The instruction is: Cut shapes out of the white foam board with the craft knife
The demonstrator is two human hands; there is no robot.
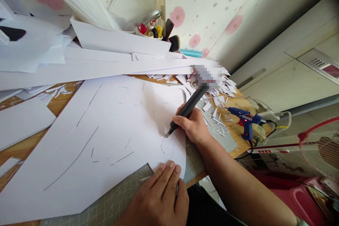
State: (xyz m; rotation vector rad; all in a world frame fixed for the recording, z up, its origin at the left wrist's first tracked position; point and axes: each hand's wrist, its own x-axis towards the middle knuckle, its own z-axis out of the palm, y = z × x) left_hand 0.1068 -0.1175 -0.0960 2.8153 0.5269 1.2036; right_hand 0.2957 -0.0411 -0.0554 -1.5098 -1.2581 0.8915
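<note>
A large white sheet (116,113) with dark dashes and curved lines lies over a green cutting mat (116,192). My right hand (193,123) is wrapped round a black pen-shaped cutter (192,102), whose metal tip touches the sheet near a short curved line at its right part. My left hand (164,190) rests on the sheet's lower right edge, palm down with the fingers stretched out, below the cutter's tip.
White scraps (215,104) litter the table's right side, near a blue glue gun (246,118) and its cable. Long white boards (106,65) lie behind the sheet. A tool cup (149,35) stands by the wall. More white pieces (25,122) lie left.
</note>
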